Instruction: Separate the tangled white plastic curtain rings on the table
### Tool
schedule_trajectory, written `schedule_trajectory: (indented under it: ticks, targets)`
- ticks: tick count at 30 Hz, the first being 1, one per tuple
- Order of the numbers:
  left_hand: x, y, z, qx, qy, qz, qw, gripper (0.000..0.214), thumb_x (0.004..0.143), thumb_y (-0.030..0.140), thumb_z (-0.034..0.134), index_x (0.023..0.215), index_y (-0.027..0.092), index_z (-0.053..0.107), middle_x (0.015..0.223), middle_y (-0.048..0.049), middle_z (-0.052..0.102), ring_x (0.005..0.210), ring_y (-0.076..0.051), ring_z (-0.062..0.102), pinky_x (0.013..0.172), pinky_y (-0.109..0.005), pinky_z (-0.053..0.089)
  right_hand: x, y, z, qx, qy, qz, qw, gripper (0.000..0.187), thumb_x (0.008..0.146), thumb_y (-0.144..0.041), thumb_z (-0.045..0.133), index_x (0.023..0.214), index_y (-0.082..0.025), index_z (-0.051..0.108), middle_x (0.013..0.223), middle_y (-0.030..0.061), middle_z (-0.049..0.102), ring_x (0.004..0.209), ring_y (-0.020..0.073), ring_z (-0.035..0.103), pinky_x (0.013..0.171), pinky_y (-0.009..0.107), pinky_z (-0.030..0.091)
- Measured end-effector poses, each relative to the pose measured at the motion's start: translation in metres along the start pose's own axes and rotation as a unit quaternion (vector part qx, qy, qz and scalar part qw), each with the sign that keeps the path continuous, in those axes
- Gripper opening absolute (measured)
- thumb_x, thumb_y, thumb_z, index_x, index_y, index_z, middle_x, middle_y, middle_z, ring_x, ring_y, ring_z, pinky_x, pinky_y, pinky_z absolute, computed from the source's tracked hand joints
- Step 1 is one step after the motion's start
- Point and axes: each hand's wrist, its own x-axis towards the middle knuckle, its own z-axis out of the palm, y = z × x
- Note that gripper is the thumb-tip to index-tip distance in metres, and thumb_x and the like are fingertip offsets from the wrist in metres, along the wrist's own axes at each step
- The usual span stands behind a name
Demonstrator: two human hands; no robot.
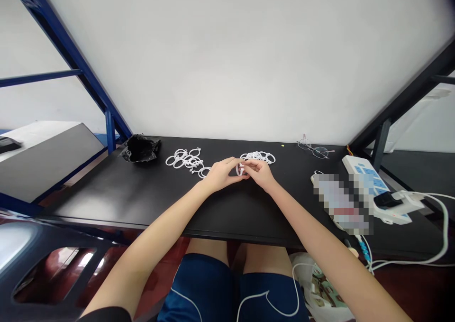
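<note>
Between my two hands is a white plastic ring (pixel 239 169), held over the black tabletop (pixel 245 213). My left hand (pixel 223 172) grips the ring from its left side, thumb below and fingers above. The fingertips of my right hand (pixel 261 172) pinch its right side, where small parts are too fine to make out. Just beyond my right hand lies a pile of similar white rings (pixel 267 158). To the left of my left hand, another loose group of white rings (pixel 185 161) is spread out, some with small knob-like ends.
A crumpled black plastic bag (pixel 140 150) stands open at the back left. Eyeglasses (pixel 316 150) lie at the back right. A blurred-out phone (pixel 337 198) and a white power strip (pixel 366 170) with cables (pixel 444 227) are on the right. Blue metal frame bars (pixel 74 56) rise on the left.
</note>
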Motion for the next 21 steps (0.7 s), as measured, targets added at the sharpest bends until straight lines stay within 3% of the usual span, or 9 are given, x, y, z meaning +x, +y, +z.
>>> schedule_trajectory:
  ticks: [4,8,10,14,21]
  targets:
    - [-0.001,-0.006,0.002,0.023,0.008,-0.005,1.000,0.042,0.086,0.044,0.062,0.120,0.020,0.057,0.093,-0.0042,0.065,0.081,-0.015,0.062,0.068,-0.025,0.048,-0.006,-0.006,-0.001,-0.096,0.040,-0.085,0.991,0.033,0.085,-0.053,0.058,0.076,-0.021,0.060,0.062,0.0002,0.057,0.052,0.0138,0.054,0.050,0.028,0.046]
    - [-0.002,-0.006,0.004,0.040,-0.025,0.006,0.999,0.047,0.086,0.047,0.061,0.124,0.020,0.056,0.094,-0.0051,0.064,0.082,-0.016,0.061,0.068,-0.026,0.048,-0.012,-0.008,-0.001,-0.225,0.032,-0.145,0.963,0.036,0.089,-0.050,0.054,0.067,-0.022,0.047,0.052,-0.0045,0.044,0.045,0.0103,0.040,0.048,0.026,0.035]
    - [-0.002,-0.004,0.005,0.039,-0.041,0.017,0.998,0.042,0.086,0.048,0.060,0.116,0.019,0.060,0.094,-0.0059,0.064,0.082,-0.017,0.061,0.067,-0.026,0.048,-0.012,-0.007,0.000,-0.271,0.030,-0.161,0.949,0.039,0.090,-0.048,0.052,0.063,-0.021,0.043,0.051,-0.0047,0.042,0.046,0.0100,0.037,0.048,0.026,0.032]
    - [-0.002,0.003,0.007,0.018,-0.048,0.016,0.999,0.037,0.087,0.052,0.057,0.098,0.017,0.062,0.088,-0.0056,0.064,0.078,-0.016,0.060,0.066,-0.027,0.047,-0.011,-0.006,0.000,-0.291,0.015,-0.185,0.939,0.044,0.095,-0.045,0.043,0.058,-0.020,0.043,0.050,-0.0036,0.042,0.047,0.0100,0.037,0.050,0.026,0.032]
    - [-0.001,0.009,0.001,0.000,-0.069,-0.010,0.998,0.053,0.084,0.059,0.056,0.119,0.019,0.055,0.099,-0.0084,0.063,0.088,-0.021,0.060,0.074,-0.032,0.049,-0.010,-0.006,0.001,-0.274,0.077,-0.223,0.932,0.055,0.090,-0.049,0.050,0.051,-0.021,0.025,0.044,-0.0051,0.027,0.042,0.0085,0.029,0.046,0.026,0.027]
